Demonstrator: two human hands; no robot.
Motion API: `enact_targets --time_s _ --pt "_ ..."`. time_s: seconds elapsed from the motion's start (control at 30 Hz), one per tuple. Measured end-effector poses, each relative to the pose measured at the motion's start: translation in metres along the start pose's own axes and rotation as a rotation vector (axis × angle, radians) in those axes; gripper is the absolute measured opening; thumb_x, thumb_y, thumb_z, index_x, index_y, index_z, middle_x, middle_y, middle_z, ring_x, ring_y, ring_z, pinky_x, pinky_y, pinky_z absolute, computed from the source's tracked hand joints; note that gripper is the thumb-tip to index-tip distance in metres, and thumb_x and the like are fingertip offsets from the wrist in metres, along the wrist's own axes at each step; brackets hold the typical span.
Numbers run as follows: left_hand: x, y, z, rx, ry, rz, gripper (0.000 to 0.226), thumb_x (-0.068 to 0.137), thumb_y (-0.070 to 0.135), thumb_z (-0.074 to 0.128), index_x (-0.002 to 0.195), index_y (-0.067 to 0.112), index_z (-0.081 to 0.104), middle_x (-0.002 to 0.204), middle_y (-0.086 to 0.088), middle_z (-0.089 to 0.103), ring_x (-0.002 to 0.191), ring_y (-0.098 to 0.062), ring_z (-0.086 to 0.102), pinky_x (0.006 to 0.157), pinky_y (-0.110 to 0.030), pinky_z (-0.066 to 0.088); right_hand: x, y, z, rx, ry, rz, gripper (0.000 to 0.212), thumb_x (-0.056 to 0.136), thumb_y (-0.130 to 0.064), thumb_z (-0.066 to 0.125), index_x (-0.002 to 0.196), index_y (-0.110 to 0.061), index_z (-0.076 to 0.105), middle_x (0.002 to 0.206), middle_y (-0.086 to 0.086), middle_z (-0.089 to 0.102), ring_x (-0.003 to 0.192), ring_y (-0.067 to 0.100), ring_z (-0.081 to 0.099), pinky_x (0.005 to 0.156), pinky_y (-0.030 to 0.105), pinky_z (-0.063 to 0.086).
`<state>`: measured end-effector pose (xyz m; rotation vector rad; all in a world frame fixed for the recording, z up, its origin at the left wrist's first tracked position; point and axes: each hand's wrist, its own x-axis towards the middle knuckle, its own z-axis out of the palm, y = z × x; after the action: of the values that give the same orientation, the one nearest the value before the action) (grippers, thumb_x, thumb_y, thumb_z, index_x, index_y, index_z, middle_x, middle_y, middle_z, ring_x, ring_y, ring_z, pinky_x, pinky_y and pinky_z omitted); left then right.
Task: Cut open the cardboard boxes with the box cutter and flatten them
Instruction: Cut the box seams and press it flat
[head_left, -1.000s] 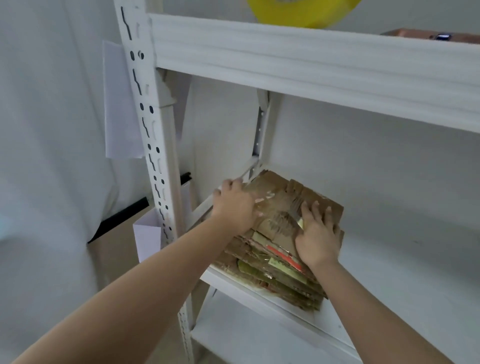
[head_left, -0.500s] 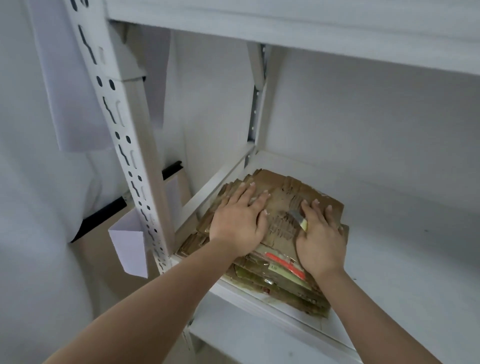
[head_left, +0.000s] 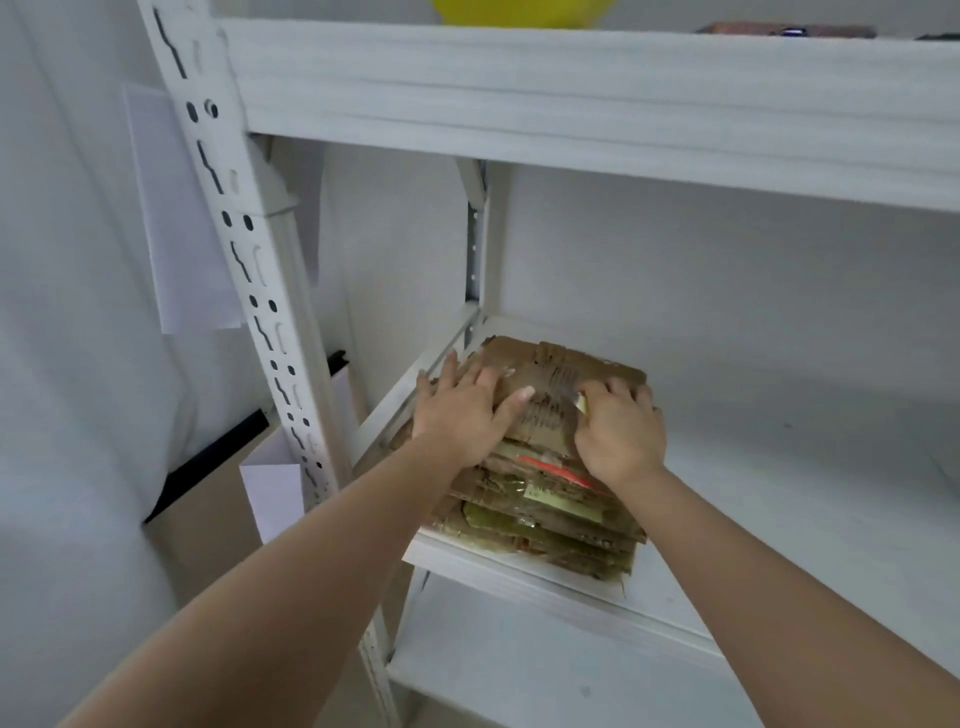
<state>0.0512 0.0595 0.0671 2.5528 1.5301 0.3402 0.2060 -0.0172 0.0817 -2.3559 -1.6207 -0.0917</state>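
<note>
At left end of the shelf (head_left: 779, 525), front corner: stack of flattened boxes (head_left: 545, 493). Left hand (head_left: 464, 410) flat on top, fingers straight, pressing. Right hand (head_left: 621, 431) curled round the box cutter (head_left: 574, 397), blade on top sheet. Vs 0.5 s ago: right fingers curled tighter, stack same spot.

- Left hand (head_left: 462, 410) presses flat on a stack of flattened cardboard (head_left: 545, 467) on a white shelf (head_left: 779, 467).
- Right hand (head_left: 621, 431) rests there, gripping a box cutter (head_left: 574, 397).
</note>
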Motion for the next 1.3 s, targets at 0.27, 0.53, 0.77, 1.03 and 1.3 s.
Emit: enact_targets --time_s 0.27,0.53,0.77,1.03,1.3 --pt "-0.013 0.019 -0.032 0.125 0.206 0.096 0.063 0.096 0.059 0.021 0.15 0.026 0.024 0.159 -0.003 0.02 0.147 -0.028 0.004 0.114 -0.058 0.002 -0.015 -0.011 -0.031 0.011 0.115 -0.049 0.039 0.093 -0.018 0.045 0.131 -0.024 0.049 0.135 0.003 0.049 0.122 0.034 0.035 0.097 0.041 0.033" --pt "-0.034 0.028 -0.037 0.067 0.367 0.183 0.058 0.099 0.051 0.025 0.148 0.02 0.03 0.155 -0.003 0.03 0.146 -0.026 0.015 0.115 -0.054 0.008 -0.035 -0.003 -0.049 0.046 0.237 -0.056 0.043 0.092 -0.013 0.046 0.134 -0.022 0.047 0.138 0.003 0.047 0.121 0.03 0.035 0.095 0.037 0.032" --pt "-0.047 0.032 -0.034 0.049 0.438 0.26 0.053 0.098 0.045 0.03 0.142 0.018 0.04 0.151 -0.006 0.037 0.144 -0.028 0.02 0.114 -0.056 0.014 -0.052 0.011 -0.048 0.128 0.354 -0.006 0.044 0.09 -0.012 0.052 0.133 -0.019 0.048 0.138 0.006 0.047 0.121 0.03 0.036 0.098 0.037 0.033" --pt "-0.061 0.066 -0.029 -0.011 0.443 0.388 0.048 0.096 0.04 0.035 0.133 0.014 0.051 0.144 -0.009 0.046 0.142 -0.029 0.026 0.112 -0.057 0.022 -0.084 0.04 -0.049 0.194 0.377 0.069 0.041 0.089 -0.01 0.054 0.13 -0.016 0.05 0.13 0.011 0.048 0.121 0.03 0.038 0.1 0.037 0.036" --pt "-0.078 0.144 -0.004 -0.075 0.417 0.564 0.047 0.092 0.037 0.033 0.123 0.012 0.058 0.134 -0.009 0.053 0.138 -0.028 0.034 0.111 -0.054 0.019 -0.121 0.133 -0.053 0.277 0.317 0.244 0.032 0.094 -0.012 0.049 0.126 -0.011 0.052 0.125 0.014 0.05 0.12 0.03 0.039 0.085 0.039 0.043"
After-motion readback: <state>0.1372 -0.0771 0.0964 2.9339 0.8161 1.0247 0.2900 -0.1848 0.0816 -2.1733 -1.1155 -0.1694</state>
